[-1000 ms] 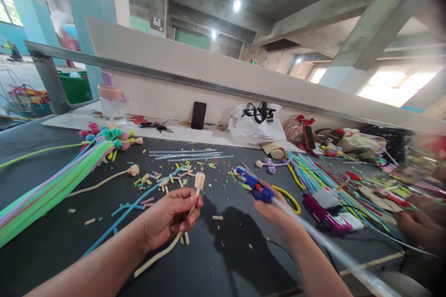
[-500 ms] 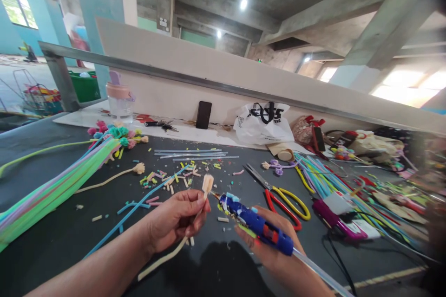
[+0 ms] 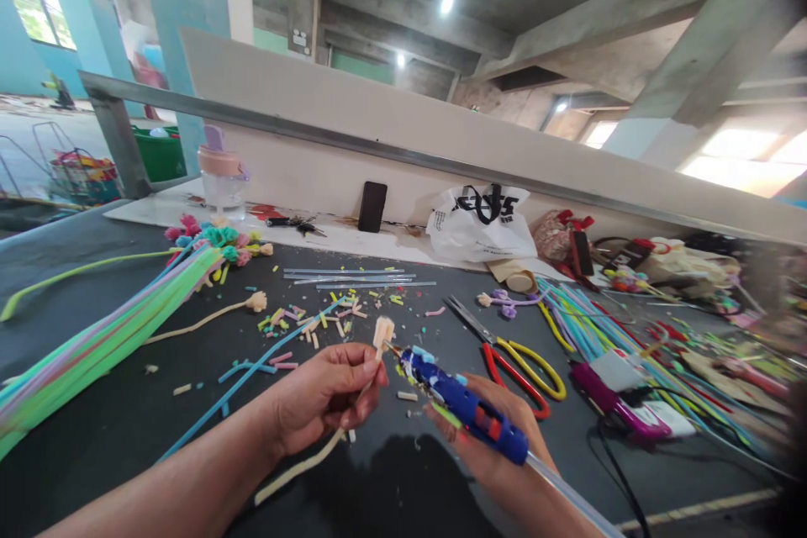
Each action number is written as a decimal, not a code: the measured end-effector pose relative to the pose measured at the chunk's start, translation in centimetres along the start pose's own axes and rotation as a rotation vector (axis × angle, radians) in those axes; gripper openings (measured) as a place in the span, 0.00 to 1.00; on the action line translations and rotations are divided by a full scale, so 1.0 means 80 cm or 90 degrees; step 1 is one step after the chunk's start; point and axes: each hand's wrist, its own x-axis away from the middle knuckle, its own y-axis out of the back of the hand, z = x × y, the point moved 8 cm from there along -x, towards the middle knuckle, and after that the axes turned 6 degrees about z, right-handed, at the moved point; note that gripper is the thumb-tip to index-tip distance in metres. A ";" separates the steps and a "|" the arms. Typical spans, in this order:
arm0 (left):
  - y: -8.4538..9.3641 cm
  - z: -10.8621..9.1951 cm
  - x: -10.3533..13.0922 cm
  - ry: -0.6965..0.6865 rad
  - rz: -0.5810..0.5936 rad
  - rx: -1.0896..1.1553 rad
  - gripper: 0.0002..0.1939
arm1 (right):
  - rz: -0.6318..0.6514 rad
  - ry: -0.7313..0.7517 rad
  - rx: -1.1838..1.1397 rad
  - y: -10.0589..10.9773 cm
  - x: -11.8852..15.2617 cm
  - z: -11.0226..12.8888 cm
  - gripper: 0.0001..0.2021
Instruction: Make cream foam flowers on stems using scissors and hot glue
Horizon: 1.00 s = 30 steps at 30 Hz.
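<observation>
Glue gun (image 3: 465,405) closer to cream stem (image 3: 383,333)

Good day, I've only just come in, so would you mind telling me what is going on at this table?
The left hand pinches a cream fuzzy stem just below its tufted head. The right hand holds a blue glue gun, its nozzle right at the base of that head; whether they touch is hard to tell. Scissors with red and yellow handles lie open beside the right hand, and small cut pieces are scattered beyond the left.
</observation>
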 end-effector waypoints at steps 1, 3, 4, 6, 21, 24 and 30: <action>-0.001 0.000 0.000 0.000 0.003 -0.002 0.10 | 0.003 -0.001 0.005 0.000 -0.001 0.002 0.12; -0.002 -0.001 0.000 -0.003 0.008 -0.004 0.10 | 0.004 -0.010 0.011 0.001 -0.002 0.003 0.12; -0.002 -0.001 0.000 -0.005 0.009 -0.004 0.10 | 0.007 -0.013 0.013 0.000 -0.003 0.004 0.12; -0.001 -0.001 -0.001 -0.006 0.008 -0.004 0.10 | 0.023 -0.017 0.014 -0.002 -0.003 0.003 0.12; 0.008 -0.001 0.000 0.004 -0.034 0.012 0.09 | 0.011 -0.063 0.009 -0.003 0.005 -0.019 0.10; 0.005 -0.005 0.001 -0.012 -0.028 0.003 0.09 | -0.004 -0.072 0.036 0.004 0.000 -0.030 0.09; 0.013 -0.008 0.001 -0.019 -0.047 -0.006 0.09 | 0.245 -0.102 0.223 -0.017 -0.009 -0.091 0.09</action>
